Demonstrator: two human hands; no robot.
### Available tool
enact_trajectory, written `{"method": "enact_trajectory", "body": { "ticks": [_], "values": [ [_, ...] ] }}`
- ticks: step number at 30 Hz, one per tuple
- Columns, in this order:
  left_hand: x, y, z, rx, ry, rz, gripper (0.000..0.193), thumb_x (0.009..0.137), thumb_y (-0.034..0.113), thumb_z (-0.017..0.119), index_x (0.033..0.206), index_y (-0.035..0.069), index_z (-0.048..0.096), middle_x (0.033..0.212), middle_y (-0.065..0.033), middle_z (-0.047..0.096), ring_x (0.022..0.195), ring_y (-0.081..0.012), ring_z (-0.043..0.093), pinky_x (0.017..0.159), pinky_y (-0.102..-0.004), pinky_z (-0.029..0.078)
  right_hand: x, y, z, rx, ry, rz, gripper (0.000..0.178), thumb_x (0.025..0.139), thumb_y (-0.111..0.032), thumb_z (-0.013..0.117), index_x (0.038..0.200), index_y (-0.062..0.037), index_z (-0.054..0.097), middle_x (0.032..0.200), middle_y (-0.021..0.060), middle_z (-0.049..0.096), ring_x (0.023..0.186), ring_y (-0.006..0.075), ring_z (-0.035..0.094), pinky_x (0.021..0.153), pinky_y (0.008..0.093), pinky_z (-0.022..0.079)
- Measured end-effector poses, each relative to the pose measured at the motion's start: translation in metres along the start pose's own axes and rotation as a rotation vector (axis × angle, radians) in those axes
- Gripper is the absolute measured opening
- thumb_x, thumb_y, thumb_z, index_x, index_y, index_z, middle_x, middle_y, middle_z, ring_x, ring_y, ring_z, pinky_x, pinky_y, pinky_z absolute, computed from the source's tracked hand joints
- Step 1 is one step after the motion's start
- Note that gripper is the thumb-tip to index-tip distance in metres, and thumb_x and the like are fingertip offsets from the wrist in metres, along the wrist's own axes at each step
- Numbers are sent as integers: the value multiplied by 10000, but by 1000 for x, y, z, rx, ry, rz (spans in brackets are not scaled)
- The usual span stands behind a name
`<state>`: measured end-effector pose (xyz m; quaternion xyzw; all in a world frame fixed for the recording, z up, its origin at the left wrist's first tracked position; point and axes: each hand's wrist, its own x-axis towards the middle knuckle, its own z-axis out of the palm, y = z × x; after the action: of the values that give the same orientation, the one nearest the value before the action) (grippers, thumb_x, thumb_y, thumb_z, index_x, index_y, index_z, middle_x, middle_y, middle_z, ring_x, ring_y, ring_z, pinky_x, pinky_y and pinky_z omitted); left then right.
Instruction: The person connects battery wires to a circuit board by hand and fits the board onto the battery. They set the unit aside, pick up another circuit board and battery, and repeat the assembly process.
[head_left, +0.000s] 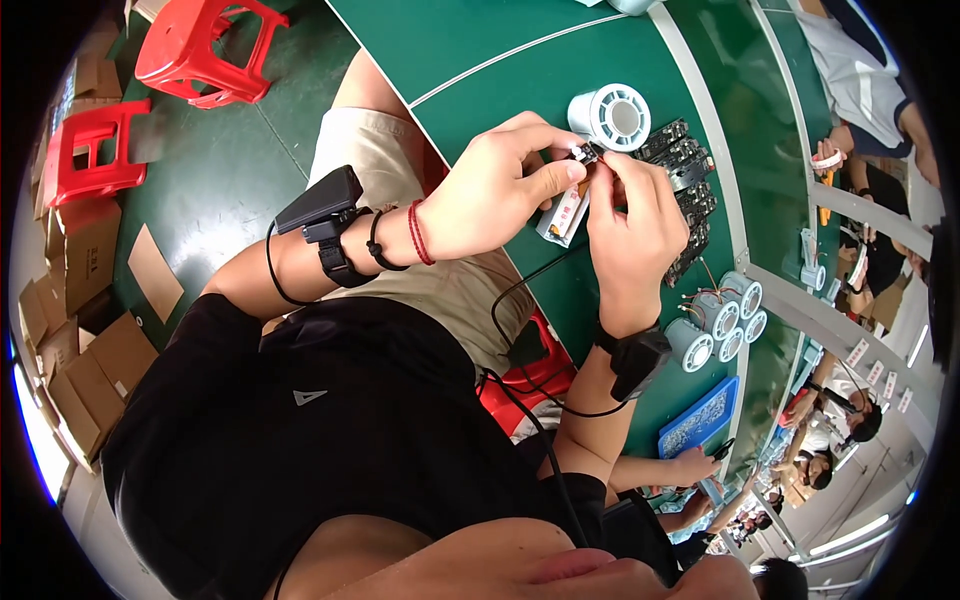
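My left hand pinches a small black circuit board with a white part on it, between thumb and forefinger. Close against the board's other side, my right hand has its thumb and fingertips pressed together; what they grip is too small to make out. Below the fingertips lies a white box-shaped piece with an orange-marked label, partly covered by my hands. Just beyond the hands, a light blue round fan-like housing stands on the green table.
Several black circuit boards lie in a row right of my hands. Several light blue round housings with wires stand nearer, before a blue tray. A co-worker's hand is beside it. Black cables hang from my wrists. Red stools stand left.
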<state>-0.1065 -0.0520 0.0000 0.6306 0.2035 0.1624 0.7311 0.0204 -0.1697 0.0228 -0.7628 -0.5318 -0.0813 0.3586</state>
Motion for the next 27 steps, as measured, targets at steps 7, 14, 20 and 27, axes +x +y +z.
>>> {"method": "enact_trajectory", "body": {
  "ticks": [7,14,20,27],
  "values": [
    [-1,-1,2,282,81,153,272,965,107,703,1193,-31,650,1007,-79,578,654,-107,572,601,-273,476,3,-30,-12,-365,-129,-35,179,859,5,723,1037,-10,736,930,106,674,785,286,679,688,364,552],
    [-3,-3,7,291,132,177,277,943,96,720,1184,-23,653,988,-96,582,641,-125,563,609,-287,470,5,-33,-10,-281,-201,171,171,867,-10,724,1038,-18,737,903,103,664,748,259,668,652,350,530],
    [-2,-5,8,307,156,187,278,950,105,717,1187,-23,649,995,-84,585,648,-116,586,568,-274,473,-5,-30,6,-142,7,327,164,866,-20,738,1030,-20,738,846,98,647,644,222,637,598,344,504],
    [-1,14,2,2,37,-130,316,984,118,677,1219,-77,594,983,-75,623,671,-100,629,453,-239,473,-6,-25,2,-157,-20,240,154,889,-55,726,1040,-27,726,864,99,633,641,233,632,599,356,513]
  ]
}}
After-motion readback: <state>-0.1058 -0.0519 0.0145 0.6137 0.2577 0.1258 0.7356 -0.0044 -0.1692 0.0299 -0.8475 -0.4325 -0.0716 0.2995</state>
